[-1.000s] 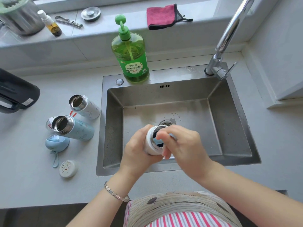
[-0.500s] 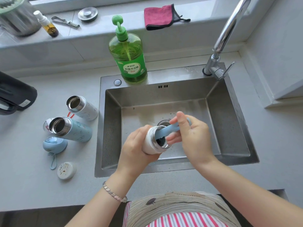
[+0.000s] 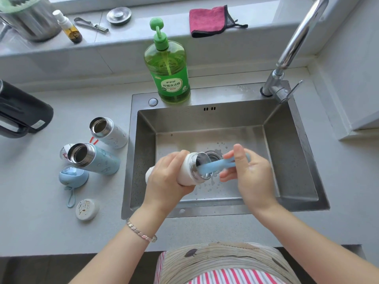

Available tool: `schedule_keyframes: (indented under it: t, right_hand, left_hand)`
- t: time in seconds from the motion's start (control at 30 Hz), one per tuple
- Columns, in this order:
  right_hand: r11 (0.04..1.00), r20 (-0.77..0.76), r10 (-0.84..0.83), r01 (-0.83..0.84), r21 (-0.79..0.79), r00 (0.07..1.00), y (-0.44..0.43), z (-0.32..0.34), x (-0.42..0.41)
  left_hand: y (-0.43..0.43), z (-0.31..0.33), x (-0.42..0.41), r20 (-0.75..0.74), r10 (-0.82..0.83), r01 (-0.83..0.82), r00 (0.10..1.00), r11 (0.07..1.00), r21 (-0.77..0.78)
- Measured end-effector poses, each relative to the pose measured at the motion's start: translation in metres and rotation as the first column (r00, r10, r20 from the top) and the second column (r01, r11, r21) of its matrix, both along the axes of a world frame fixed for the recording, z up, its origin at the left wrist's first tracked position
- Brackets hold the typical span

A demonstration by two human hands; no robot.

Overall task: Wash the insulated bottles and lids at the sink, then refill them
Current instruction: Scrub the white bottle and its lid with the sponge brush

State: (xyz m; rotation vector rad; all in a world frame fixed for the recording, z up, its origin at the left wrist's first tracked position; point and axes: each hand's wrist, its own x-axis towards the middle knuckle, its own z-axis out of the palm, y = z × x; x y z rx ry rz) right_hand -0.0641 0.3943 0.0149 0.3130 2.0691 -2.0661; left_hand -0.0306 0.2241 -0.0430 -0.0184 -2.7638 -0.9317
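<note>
While the left hand (image 3: 166,177) wraps its fingers round the white bottle (image 3: 188,171), holding it tilted with the steel mouth turned to the right, the right hand (image 3: 252,177) pinches the handle of a pale blue brush (image 3: 217,166) between thumb and fingers. The brush's far end sits inside the bottle's mouth. Both hands and the bottle hang over the middle of the sink (image 3: 297,160), above the drain (image 3: 213,153) and clear of all four walls; water spots mark the floor beneath.

Open basin lies to the right of the right hand and behind both hands, up to the back wall. The tap (image 3: 297,37) rises from the sink's back right corner and arches high overhead. One green soap bottle (image 3: 168,72) stands on the sink's back rim, towards the left.

On the desk (image 3: 41,222), left of the sink, two more bottles stand open-mouthed: a white one (image 3: 111,133) just beside the sink's left edge, and a blue one (image 3: 96,158) in front of it. That makes three bottles in all. Near them lie a blue lid (image 3: 73,177) with a loop, touching the blue bottle's base, and a white lid (image 3: 87,209) nearer the desk's front edge; a third lid (image 3: 63,151) is partly hidden behind the blue bottle. A black object (image 3: 20,111) sits at the desk's left edge.

The ledge behind carries a pink cloth (image 3: 207,20), a metal plug (image 3: 119,15), a metal tool (image 3: 91,24), a small spray bottle (image 3: 68,27) and a metal container (image 3: 26,19).
</note>
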Motion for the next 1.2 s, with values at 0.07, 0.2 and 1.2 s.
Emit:
schedule_keyframes:
  t: [0.07, 0.2, 1.2]
  right_hand:
    - [0.997, 0.009, 0.073, -0.073, -0.008, 0.997, -0.008, 0.001, 0.002]
    - [0.998, 0.021, -0.063, 0.063, -0.003, 0.998, 0.006, 0.007, -0.026]
    - [0.985, 0.478, -0.145, 0.082, 0.151, 0.866, 0.016, -0.116, -0.101]
  left_hand:
    - [0.006, -0.003, 0.003, 0.025, -0.026, 0.027, 0.999, 0.999, -0.034]
    - [-0.001, -0.01, 0.006, 0.045, 0.036, -0.033, 0.998, 0.996, -0.078]
    - [-0.068, -0.13, -0.122, 0.436, 0.472, -0.596, 0.767, 0.776, 0.208]
